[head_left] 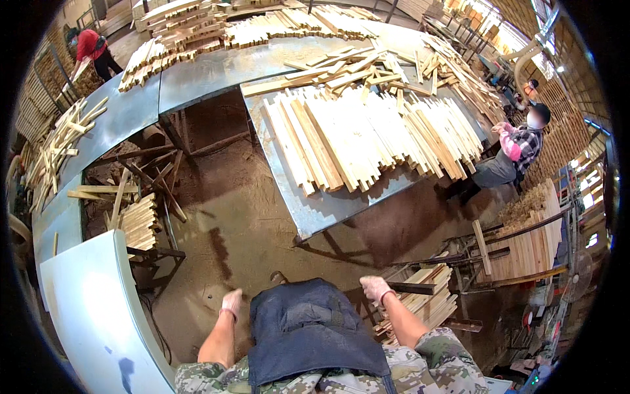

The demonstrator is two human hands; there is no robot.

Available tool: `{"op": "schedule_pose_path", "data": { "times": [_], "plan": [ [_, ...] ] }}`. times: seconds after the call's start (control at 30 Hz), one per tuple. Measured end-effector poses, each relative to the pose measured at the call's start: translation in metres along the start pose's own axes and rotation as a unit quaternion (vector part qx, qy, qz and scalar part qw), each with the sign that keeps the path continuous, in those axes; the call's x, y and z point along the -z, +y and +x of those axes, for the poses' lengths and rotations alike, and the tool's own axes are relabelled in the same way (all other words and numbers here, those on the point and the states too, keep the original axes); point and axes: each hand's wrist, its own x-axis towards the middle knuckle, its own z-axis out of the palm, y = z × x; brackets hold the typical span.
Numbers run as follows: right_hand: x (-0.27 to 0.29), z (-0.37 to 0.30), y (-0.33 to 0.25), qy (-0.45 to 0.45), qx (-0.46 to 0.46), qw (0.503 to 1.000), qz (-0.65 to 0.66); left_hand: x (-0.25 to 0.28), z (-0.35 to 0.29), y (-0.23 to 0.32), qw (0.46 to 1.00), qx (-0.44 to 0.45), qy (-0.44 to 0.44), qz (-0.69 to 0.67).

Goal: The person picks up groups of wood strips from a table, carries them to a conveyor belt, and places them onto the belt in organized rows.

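Observation:
My left hand (231, 303), in a pale glove, hangs over the brown floor left of my dark apron (308, 315). Its fingers are curled in and nothing shows in them. On the other side of the apron, my right hand (376, 289) is gloved too and loosely closed, with nothing visible in it. Nearest to it are a dark metal bar (413, 288) and a stack of wooden strips (426, 299); whether it touches the bar is hard to tell. Ahead stands a metal-topped table (315, 217) covered with a row of pale wooden strips (354, 138).
A light-coloured panel (85, 289) stands close on the left, beside stacked strips (141, 223). A co-worker in a plaid top (525, 148) stands at the table's right. Another person in red (88, 46) bends at the far left. Boards (525, 246) lean on a right-hand rack.

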Motion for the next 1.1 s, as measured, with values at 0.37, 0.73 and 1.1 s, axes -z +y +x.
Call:
{"op": "schedule_pose_path", "data": {
  "times": [0.37,0.73,1.1],
  "plan": [
    [0.193,0.122,-0.136,0.211,-0.146,0.916,0.308,-0.039,0.034,0.422,0.951,-0.274,0.067,0.131],
    [0.474,0.281,-0.11,0.473,-0.021,0.873,-0.117,-0.171,0.126,0.608,0.931,-0.143,0.227,0.247],
    [0.579,0.349,-0.096,0.312,-0.138,0.939,-0.041,-0.217,0.133,0.647,0.954,-0.169,0.241,-0.049]
  ]
}}
